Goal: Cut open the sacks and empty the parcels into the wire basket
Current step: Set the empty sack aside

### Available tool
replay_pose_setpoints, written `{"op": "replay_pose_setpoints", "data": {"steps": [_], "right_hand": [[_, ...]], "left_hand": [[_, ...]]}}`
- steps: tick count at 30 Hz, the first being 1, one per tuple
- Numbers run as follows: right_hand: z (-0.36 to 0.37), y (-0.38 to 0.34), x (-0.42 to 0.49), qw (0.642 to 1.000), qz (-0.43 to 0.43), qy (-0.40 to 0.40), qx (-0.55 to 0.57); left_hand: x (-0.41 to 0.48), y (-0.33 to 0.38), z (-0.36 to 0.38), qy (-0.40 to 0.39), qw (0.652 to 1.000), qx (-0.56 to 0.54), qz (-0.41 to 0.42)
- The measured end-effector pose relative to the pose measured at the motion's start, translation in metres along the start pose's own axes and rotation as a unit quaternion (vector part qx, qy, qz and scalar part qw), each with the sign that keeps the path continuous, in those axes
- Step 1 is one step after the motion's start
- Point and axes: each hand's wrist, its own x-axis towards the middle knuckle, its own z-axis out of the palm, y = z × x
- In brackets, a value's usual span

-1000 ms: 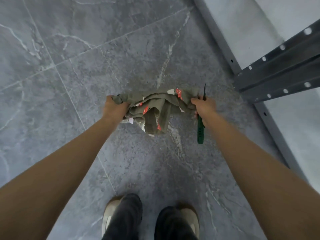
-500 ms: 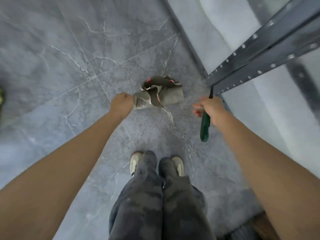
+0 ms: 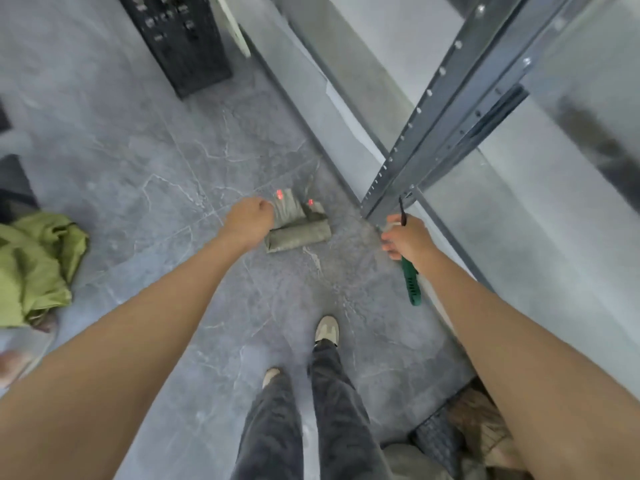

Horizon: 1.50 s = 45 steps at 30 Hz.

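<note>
With the left hand clenched on the folded empty sack just left of the shelf post and the right hand gripping the green knife, this sack looks finished; next likely calls for discarding it.

No readable text anywhere; red marks on folded sack too blurred (possibly print).

Grey-green sack rolled, red marks, gripped by left hand
</note>
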Motion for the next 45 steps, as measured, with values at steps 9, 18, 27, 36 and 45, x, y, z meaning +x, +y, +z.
{"op": "replay_pose_setpoints", "data": {"steps": [9,18,27,36,45], "right_hand": [[-0.038,0.034,-0.118,0.980,-0.143,0.079,-0.114],[-0.093,0.100,-0.274,0.974,-0.169,0.146,-0.048],[-0.168,0.210,-0.392,0.957,-0.145,0.252,0.006],[-0.229,0.378,-0.518,0.946,-0.116,0.303,0.010],[-0.243,0.521,-0.583,0.950,-0.055,0.304,0.048]], "left_hand": [[-0.104,0.006,-0.025,-0.005,0.997,-0.013,0.080],[-0.253,0.036,-0.031,-0.026,0.985,-0.023,0.167],[-0.379,0.074,0.015,-0.080,0.957,0.033,0.279],[-0.521,0.074,0.111,-0.121,0.936,0.074,0.321],[-0.596,0.035,0.194,-0.160,0.921,0.145,0.323]]}}
